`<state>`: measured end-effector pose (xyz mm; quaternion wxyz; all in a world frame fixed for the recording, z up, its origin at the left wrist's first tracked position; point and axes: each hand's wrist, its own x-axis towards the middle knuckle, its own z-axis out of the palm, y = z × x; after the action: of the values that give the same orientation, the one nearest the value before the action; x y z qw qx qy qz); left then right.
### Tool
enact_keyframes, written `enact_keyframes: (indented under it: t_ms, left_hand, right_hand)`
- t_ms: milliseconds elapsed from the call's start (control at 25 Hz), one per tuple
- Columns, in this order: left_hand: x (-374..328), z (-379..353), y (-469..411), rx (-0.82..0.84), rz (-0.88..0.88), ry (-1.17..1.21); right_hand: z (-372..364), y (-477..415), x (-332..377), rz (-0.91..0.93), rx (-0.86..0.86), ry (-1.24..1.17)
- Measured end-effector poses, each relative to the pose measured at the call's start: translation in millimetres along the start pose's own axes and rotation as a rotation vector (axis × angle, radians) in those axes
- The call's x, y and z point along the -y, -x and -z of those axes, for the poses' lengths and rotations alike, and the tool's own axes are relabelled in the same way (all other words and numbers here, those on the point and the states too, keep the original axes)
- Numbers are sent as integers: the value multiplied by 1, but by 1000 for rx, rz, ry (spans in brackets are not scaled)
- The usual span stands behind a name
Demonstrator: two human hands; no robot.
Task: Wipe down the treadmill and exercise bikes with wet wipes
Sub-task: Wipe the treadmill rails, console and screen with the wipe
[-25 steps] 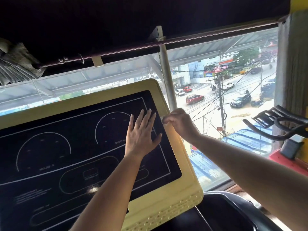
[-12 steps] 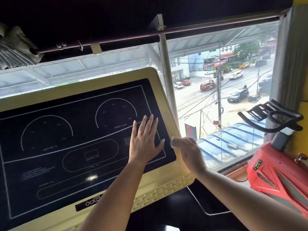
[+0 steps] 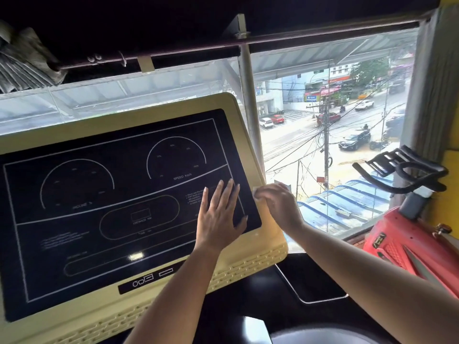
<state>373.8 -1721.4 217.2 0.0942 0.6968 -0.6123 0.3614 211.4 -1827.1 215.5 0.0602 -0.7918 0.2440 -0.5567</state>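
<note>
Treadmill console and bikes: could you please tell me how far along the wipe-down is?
Done: nothing shows as finished; no wiped surface can be told apart. In hand: the right hand presses a white wipe on the console's yellow frame, while the left hand lies flat on the black screen. Left: the red exercise bike, which no hand touches.

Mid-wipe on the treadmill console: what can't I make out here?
Head view only.
Wipe: mostly hidden under the right hand; only a white corner shows.
Small print: too small to read, partly covered by the left hand.
Treadmill console: left end cut off by the frame edge.
Exercise bike: cut off at the right edge.
</note>
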Motion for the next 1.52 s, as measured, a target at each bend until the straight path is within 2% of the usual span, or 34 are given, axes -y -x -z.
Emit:
enact_keyframes:
  t_ms: [160,240,360,440,520,640,800,920,1080,1160,1280,1360,1400,1440,1520]
  left_hand:
    - [1,-1,15,-2,-31,17]
    - [2,-4,26,-7,-40,15]
    - [9,-9,47,-14,-66,-27]
    - [16,-9,57,-17,-74,-54]
    - [23,-6,64,-22,-52,-59]
    - [29,-4,75,-57,-30,-48]
    - [42,-4,95,-119,11,-58]
    - [53,-3,105,-156,21,-93]
    - [66,-3,115,-176,36,-76]
    - [69,-4,118,-161,39,-60]
    - [73,-4,119,-154,32,-39]
    - [75,-5,121,-166,41,-30]
    - [74,-5,122,-177,59,-26]
    - [73,-5,122,-187,83,-18]
    - [71,-6,124,-197,127,-7]
  right_hand:
    - [-14,50,18,-187,-143,-54]
    - [-26,86,24,-168,-153,-39]
    - [-33,105,23,-1,-41,17]
    - [-27,81,18,93,91,0]
    - [-24,46,16,109,151,18]
    - [-24,12,18,46,26,11]
    - [-47,54,42,-39,-89,16]
    - [-64,93,54,165,13,11]
    - [-50,57,39,463,168,99]
    - [-43,30,30,398,155,157]
    - [-54,25,40,157,38,138]
    - [-72,49,62,-94,-25,-21]
    - [-81,66,72,-149,-12,-82]
    - [-86,83,82,-95,23,-95]
    - [-89,106,87,176,147,-4]
